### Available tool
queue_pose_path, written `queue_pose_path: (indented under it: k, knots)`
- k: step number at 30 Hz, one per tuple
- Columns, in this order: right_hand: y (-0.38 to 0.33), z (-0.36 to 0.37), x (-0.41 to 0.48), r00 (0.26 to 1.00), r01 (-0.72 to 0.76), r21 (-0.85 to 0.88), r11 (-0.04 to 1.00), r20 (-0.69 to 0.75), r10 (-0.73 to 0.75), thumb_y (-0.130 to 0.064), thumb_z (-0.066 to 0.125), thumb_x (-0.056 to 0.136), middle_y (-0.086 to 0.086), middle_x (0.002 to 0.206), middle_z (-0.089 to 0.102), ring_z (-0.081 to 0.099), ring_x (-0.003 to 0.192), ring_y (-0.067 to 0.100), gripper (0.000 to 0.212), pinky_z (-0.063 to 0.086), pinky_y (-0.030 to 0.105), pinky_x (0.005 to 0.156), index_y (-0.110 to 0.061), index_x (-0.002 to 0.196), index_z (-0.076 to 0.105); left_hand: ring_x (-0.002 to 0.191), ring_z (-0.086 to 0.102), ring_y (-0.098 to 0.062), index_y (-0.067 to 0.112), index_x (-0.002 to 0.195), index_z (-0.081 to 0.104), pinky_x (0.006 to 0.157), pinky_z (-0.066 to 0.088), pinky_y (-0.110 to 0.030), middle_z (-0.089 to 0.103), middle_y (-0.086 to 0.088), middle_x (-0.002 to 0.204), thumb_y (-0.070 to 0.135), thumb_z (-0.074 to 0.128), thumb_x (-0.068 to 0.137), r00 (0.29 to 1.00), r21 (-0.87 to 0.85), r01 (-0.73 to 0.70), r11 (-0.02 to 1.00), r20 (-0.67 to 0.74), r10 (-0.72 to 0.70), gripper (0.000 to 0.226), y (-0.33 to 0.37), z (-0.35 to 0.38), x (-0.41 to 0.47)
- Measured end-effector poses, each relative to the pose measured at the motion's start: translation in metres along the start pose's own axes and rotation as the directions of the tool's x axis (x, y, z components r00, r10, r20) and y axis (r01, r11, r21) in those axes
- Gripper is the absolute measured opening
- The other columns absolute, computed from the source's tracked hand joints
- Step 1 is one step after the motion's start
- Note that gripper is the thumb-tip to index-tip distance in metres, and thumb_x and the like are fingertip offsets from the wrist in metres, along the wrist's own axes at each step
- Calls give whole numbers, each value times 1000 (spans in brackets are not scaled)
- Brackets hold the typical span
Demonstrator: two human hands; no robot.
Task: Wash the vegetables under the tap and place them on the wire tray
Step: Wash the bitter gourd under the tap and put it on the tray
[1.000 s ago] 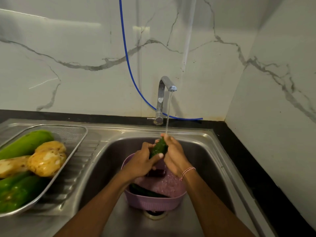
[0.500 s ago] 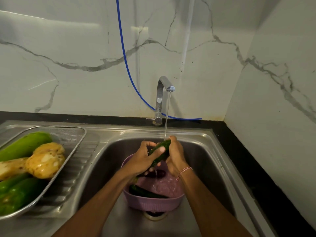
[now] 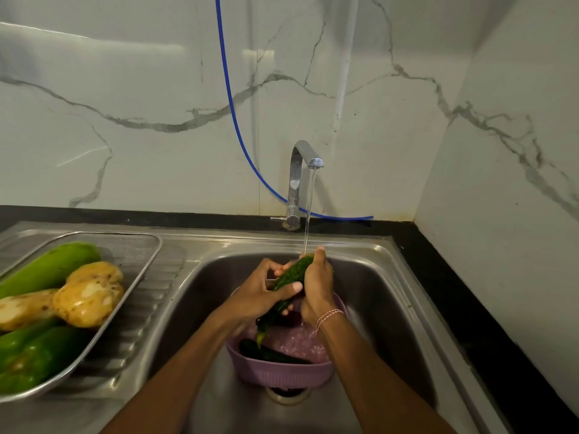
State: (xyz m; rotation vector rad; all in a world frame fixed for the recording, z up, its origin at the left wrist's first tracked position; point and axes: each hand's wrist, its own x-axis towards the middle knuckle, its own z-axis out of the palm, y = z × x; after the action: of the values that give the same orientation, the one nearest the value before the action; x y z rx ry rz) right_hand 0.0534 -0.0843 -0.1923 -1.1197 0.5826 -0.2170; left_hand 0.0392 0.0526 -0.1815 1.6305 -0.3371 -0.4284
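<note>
A dark green bumpy gourd [image 3: 293, 275] is held tilted under the running tap [image 3: 300, 177], its upper end in the water stream. My left hand [image 3: 260, 296] grips its middle from the left, thumb across the front. My right hand [image 3: 316, 286] wraps round its upper part from the right. Below them a purple plastic colander [image 3: 282, 372] stands in the sink [image 3: 391, 308] with another dark green vegetable [image 3: 269, 353] inside. The wire tray [image 3: 138, 277] on the left drainboard carries a long light-green gourd [image 3: 50, 267], potatoes [image 3: 87, 297] and green peppers [image 3: 34, 355].
A blue hose [image 3: 233, 120] hangs down the marble wall and runs behind the tap along the black counter [image 3: 470, 308]. The sink drain [image 3: 286, 394] sits just in front of the colander. A side wall closes the right.
The gourd has slid out longer between my hands and tilted, its lower tip now pointing down toward the colander. Both hands have shifted their hold along it under the stream.
</note>
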Motion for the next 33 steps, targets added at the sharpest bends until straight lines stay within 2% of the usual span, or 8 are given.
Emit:
queue_pose_path:
  k: [6,8,13,17,21,24,28,33]
  knots:
    - [4,1,-12,931,113,42,993,344,-120,-32,69,101,17,112,70,70,95,32,29,62,45,80,-19,124,57,54,54,-15,11,121,52,46,44,-28,64,-10,76,47,52,103,984,-140,20,990,-171,-44,40,8,8,5]
    - [6,5,-12,950,145,-14,989,281,-136,-36,71,98,15,106,71,66,83,32,30,59,37,58,-22,118,54,50,44,-13,10,109,58,41,36,-22,57,-8,69,48,51,104,993,-267,76,961,-69,-98,39,15,9,0]
    - [11,4,-8,971,237,-55,970,39,-235,-35,69,96,9,92,73,74,91,29,18,64,51,86,-17,96,66,44,34,-8,11,108,59,35,28,-16,49,-5,65,55,55,100,958,-336,287,897,107,-266,45,20,7,-3]
    - [6,0,-3,997,35,58,998,60,-39,-50,62,99,18,95,77,76,90,30,47,65,47,85,-5,107,72,45,33,-6,12,109,61,35,30,-15,50,-4,67,59,61,95,938,-298,336,893,193,-289,49,15,3,-5]
    - [7,2,-3,999,7,14,1000,45,-8,-59,51,104,19,103,78,76,97,33,51,62,52,93,-11,113,67,64,60,-8,15,123,49,51,48,-19,69,-2,93,50,70,92,992,86,124,988,-49,-120,51,2,6,1]
    - [10,1,-6,998,60,-14,998,35,-59,-55,58,102,15,110,75,74,102,28,39,61,47,95,-18,112,63,91,66,-10,17,132,47,64,48,-10,67,1,109,44,53,103,992,511,-37,859,-86,94,40,-11,6,8]
    - [9,3,-10,971,110,22,994,213,-112,-21,77,95,14,118,72,73,108,26,31,63,40,92,-23,122,62,55,59,-13,10,126,48,44,46,-25,65,-11,81,43,35,110,992,114,13,993,-125,1,38,-3,13,10]
    - [0,3,-14,991,136,-66,989,22,-135,-38,76,95,9,95,76,74,88,23,23,64,40,83,-16,99,70,51,46,-15,4,104,57,36,37,-20,57,-12,74,51,41,106,958,-227,252,941,195,-210,49,11,12,0]
